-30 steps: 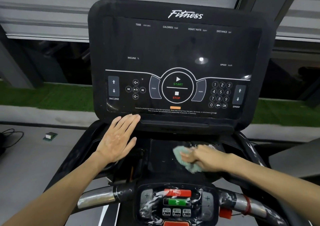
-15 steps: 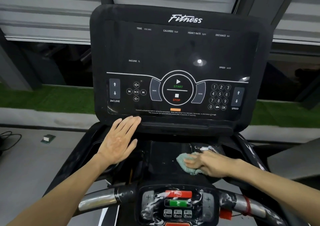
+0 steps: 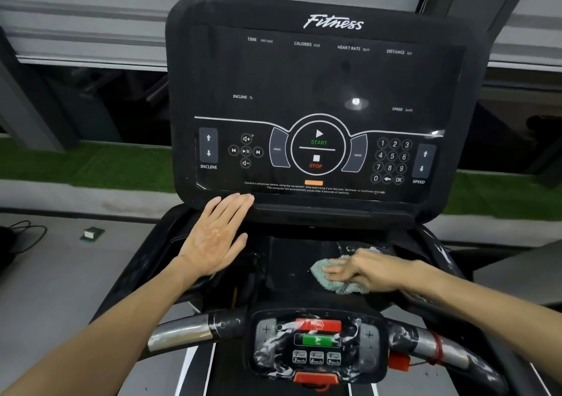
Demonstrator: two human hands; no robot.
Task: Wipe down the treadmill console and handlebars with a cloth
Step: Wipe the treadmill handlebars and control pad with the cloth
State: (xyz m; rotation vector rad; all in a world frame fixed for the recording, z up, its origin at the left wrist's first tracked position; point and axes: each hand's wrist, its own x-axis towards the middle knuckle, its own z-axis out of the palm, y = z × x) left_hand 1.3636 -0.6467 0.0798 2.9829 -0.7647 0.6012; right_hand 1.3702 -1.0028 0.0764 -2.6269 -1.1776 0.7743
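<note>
cloth (image 3: 321, 272): pale green, bunched on the black tray (image 3: 289, 257) below the console (image 3: 304, 76) | right hand (image 3: 366, 269): fingers near straight, pressing down on it | left hand (image 3: 216, 234): flat, spread, holding nothing, fingertips at console's lower edge | handlebar (image 3: 179, 332): closest in, white-streaked

A gym: a treadmill console (image 3: 319, 76) (branded "Fitness") faces a strip of artificial turf (image 3: 76, 161).

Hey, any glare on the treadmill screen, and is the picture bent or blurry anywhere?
Head view: one bright round reflection sits on the glossy black console screen, a smaller glint near its right edge; the wide lens bows the console outline; the right hand pressing the pale green cloth looks slightly soft.
</note>
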